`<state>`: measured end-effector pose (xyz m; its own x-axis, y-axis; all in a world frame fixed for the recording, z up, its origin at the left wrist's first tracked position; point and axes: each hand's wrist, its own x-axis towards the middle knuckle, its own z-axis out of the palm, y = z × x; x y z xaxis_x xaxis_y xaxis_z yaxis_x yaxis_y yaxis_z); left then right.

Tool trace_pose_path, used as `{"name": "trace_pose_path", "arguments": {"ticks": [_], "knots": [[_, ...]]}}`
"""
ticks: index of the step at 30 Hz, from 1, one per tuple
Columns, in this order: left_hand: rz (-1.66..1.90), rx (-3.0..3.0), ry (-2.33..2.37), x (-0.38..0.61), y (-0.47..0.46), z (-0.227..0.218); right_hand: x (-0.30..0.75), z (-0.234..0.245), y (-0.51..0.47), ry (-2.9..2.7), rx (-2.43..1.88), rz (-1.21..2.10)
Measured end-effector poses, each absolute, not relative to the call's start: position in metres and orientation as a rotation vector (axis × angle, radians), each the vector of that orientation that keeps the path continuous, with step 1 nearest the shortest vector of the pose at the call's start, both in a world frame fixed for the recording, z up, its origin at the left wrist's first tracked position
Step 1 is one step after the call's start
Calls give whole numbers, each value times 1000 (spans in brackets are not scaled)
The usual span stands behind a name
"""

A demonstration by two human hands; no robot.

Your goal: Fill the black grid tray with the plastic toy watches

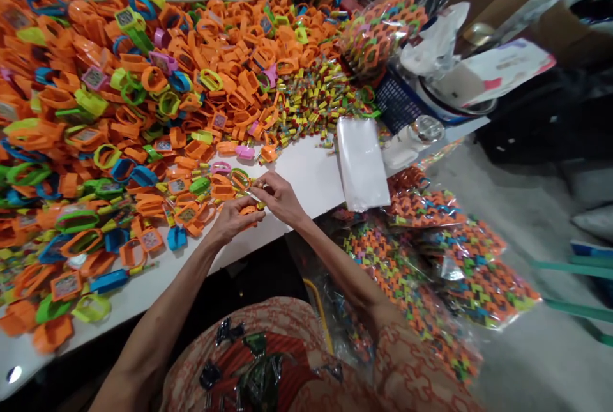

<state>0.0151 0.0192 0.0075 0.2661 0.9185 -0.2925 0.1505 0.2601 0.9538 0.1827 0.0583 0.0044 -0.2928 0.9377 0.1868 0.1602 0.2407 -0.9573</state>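
My left hand (pixel 234 218) is closed around an orange toy watch (pixel 249 211) at the table's front edge. Just beside it, touching or nearly so, my right hand (pixel 280 198) pinches with thumb and fingers near a thin pale piece; it is too small to make out. Orange, green and pink toy watches (pixel 223 190) lie right behind and left of both hands. Small yellow-and-red tube-like pieces (pixel 313 102) are heaped further back. To the right of my right hand lies a stack of clear plastic bags (pixel 363 163) on the white table (pixel 306 172).
A huge heap of mostly orange toy watches (pixel 143 73) covers the table's left and back. At right stand a blue basket (pixel 397 102) and a clear-lidded white container (pixel 416 140). Filled clear bags (pixel 431 259) lie low on the right, near a green-barred frame (pixel 575 268).
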Motion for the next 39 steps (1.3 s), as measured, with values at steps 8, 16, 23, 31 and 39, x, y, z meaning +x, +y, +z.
{"name": "trace_pose_path", "arguments": {"ticks": [8,16,23,31,39], "knots": [[570,1312,1150,8,29,9,190,3,64,-1529,-984,1361],[645,2152,1920,-13,96,14,232,-32,90,-1124,-1301,1160],[329,2234,1907,12,171,-4,224,-41,74,-994,-1333,1325],[954,1761,1482,5,101,5,224,-11,66,-831,-1161,1468],[1052,1398,1440,17,16,8,193,11,49,-1172,-1036,1513]]}}
